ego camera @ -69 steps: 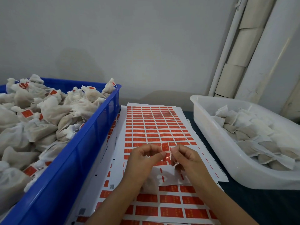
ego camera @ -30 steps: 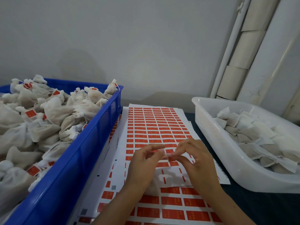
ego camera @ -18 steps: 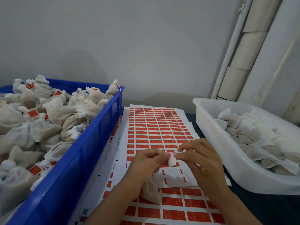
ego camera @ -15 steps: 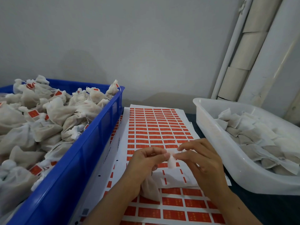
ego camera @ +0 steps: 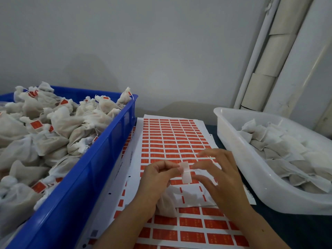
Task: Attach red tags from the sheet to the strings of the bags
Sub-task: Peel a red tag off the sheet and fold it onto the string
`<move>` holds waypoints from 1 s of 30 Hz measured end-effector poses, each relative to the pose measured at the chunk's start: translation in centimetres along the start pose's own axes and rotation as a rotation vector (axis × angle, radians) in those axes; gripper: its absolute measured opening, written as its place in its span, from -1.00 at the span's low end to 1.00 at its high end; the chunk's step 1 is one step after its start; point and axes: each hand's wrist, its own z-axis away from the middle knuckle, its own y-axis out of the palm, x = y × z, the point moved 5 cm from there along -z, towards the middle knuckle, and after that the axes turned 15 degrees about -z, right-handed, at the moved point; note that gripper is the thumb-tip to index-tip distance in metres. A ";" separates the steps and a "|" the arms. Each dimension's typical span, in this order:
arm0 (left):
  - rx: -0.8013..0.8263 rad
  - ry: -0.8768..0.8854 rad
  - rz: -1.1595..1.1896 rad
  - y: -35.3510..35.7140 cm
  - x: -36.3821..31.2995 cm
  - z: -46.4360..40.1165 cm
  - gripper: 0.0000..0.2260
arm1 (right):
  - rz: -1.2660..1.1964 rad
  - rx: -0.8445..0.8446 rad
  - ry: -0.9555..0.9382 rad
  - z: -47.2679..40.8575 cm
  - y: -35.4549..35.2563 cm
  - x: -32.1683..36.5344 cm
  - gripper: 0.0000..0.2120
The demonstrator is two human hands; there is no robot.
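Observation:
A sheet of red tags [ego camera: 170, 139] lies flat in the middle, over more tag sheets. Above its near part my left hand [ego camera: 158, 178] pinches a peeled tag [ego camera: 185, 172] that shows its pale back and hangs down, with a thin string crossing it. Under this hand hangs a small cloth bag [ego camera: 166, 206], partly hidden by the wrist. My right hand [ego camera: 218, 174] holds its fingertips at the tag's right edge, on the string; the grip itself is blurred.
A blue crate [ego camera: 100, 159] on the left is heaped with cloth bags that carry red tags. A white tub [ego camera: 233, 141] on the right holds flat untagged bags. A grey wall and a pipe stand behind. Dark table surface shows at the right front.
The red tag came off the sheet and turned its pale back towards me. Both hands rose slightly and the tag now hangs across the string between them.

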 end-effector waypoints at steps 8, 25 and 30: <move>0.028 -0.003 -0.025 0.2 -0.2 0.2 -0.92 | -0.106 0.121 0.189 0.3 0.7 -0.6 -0.67; 0.116 0.053 -0.152 0.6 -0.2 0.3 -0.92 | -0.485 0.132 0.614 1.0 1.8 -1.7 -0.83; 0.123 0.082 -0.147 0.8 -0.3 0.2 -0.97 | -0.509 0.119 0.635 1.0 1.9 -1.7 -0.85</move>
